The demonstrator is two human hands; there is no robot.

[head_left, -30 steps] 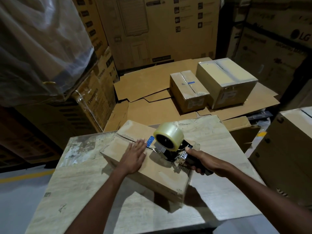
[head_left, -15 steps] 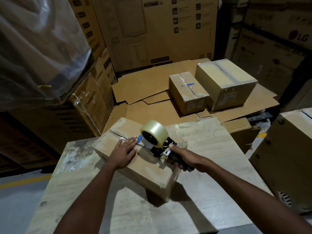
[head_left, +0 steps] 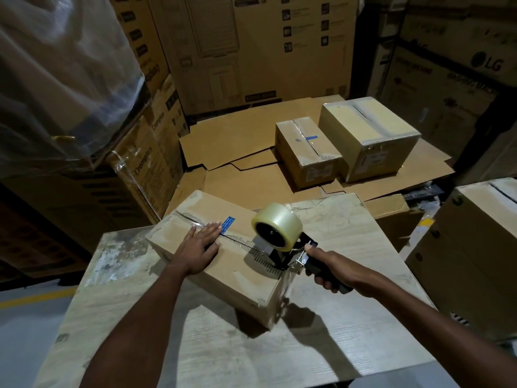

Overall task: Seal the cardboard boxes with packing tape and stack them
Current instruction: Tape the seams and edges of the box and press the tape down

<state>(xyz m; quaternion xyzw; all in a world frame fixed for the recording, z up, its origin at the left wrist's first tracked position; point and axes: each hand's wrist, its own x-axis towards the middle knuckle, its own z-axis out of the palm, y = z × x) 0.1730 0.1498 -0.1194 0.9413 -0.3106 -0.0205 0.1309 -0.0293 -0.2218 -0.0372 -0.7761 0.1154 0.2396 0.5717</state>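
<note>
Head view. Left hand (head_left: 195,249) is laid flat on the cardboard box (head_left: 232,275), fingers straight and slightly spread, fingertips at the centre seam beside the blue label (head_left: 228,224). Right hand (head_left: 327,268) is wrapped round the black handle of the tape dispenser (head_left: 282,257), thumb on top, clear tape roll (head_left: 277,229) uppermost.

Change noted: half a second ago the dispenser was close against the left fingertips. Now it has been drawn back along the seam and sits at the box's near right edge. The seam pass is judged almost complete. The strip probably remains to be taken over the edge and cut, though laid tape is hard to make out in the dim light.

The box lies skewed on the pale wood-grain worktop (head_left: 279,357), its near corner towards the camera.

Beyond the worktop, a small taped box (head_left: 306,155) and a larger taped box (head_left: 369,135) are set side by side on flattened cardboard sheets (head_left: 237,141), unstacked. A tall carton (head_left: 475,261) stands close at the right, plastic-wrapped goods (head_left: 56,65) overhang at the left, and LG cartons (head_left: 447,68) stand behind. The path to the taped boxes is judged narrow.
</note>
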